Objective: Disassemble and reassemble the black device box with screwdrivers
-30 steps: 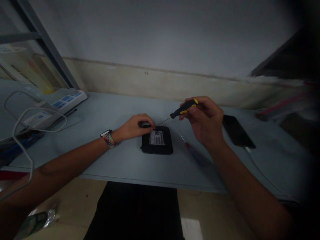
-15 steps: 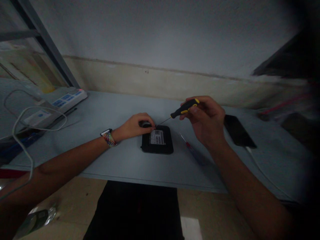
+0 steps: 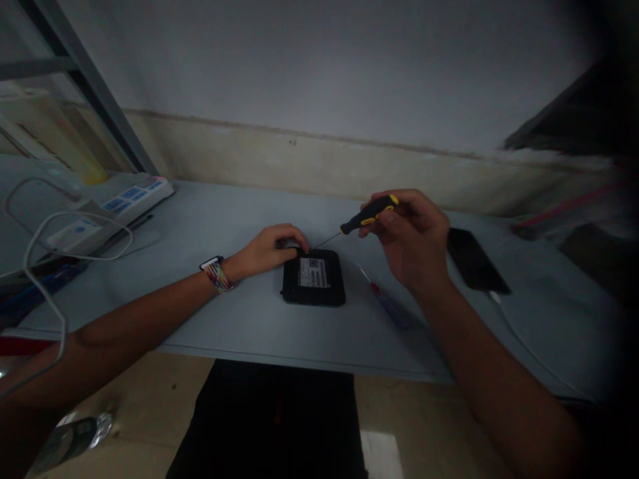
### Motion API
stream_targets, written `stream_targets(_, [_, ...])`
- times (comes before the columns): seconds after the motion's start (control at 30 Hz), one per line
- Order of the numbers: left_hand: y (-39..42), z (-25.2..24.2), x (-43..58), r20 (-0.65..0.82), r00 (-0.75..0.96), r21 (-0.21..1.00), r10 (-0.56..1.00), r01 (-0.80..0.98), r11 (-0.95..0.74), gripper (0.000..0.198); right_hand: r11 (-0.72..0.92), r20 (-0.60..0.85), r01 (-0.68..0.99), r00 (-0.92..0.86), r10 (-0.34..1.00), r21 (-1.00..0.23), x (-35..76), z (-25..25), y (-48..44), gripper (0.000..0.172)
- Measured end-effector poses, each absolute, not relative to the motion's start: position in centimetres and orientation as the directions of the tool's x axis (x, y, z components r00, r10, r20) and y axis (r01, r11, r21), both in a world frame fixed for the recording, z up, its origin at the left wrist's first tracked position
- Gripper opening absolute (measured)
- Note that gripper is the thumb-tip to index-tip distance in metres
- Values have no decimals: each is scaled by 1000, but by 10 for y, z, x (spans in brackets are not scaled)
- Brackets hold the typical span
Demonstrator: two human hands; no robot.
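A flat black box (image 3: 319,294) with rounded corners and a white printed label lies on the table. At its far left corner, my left hand (image 3: 272,246) grips the edge, thumb on top and forefinger bent near the corner. My right hand (image 3: 417,239) is closed round the black and yellow handle of a screwdriver (image 3: 367,216). The thin shaft slants down to the left, its tip at the box's far edge beside my left forefinger. Whether the tip sits in a screw is too small to tell. A second screwdriver (image 3: 383,301), with a dark translucent handle, lies right of the box.
A phone (image 3: 478,261) with a white cable (image 3: 524,342) lies to the right of my right hand. On the left are a power strip (image 3: 137,199) and a looping white cord (image 3: 64,313). A wall (image 3: 319,159) rises behind the table (image 3: 239,319).
My left thumb has drawn back from the screwdriver's tip onto the box's corner, left of my forefinger. My right hand and the screwdriver have hardly moved.
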State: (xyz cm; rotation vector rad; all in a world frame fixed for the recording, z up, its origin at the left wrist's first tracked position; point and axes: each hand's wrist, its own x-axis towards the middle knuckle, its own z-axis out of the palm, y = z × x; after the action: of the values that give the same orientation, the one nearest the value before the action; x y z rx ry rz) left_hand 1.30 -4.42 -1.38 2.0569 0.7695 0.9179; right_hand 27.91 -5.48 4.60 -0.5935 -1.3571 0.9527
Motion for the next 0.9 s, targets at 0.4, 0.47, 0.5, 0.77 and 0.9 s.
stream_targets(0.4, [-42, -17, 13, 349, 546, 811, 762, 232, -537, 25, 576, 587, -116, -120, 801, -809, 280, 38, -55, 23])
stream_targets(0.47, [-42, -17, 13, 348, 545, 809, 763, 237, -538, 24, 571, 581, -111, -119, 805, -814, 280, 38, -55, 21])
stream_targets(0.5, [-42, -17, 13, 348, 546, 807, 762, 240, -540, 24, 567, 577, -105, -118, 808, -817, 280, 38, -56, 20])
stream_targets(0.77, [-42, -18, 13, 360, 555, 804, 750, 223, -551, 23, 568, 583, -133, -130, 802, -812, 279, 35, -54, 21])
stream_targets(0.9, [-42, -17, 13, 357, 553, 806, 753, 225, -547, 22, 563, 577, -132, -142, 804, -816, 278, 34, -55, 22])
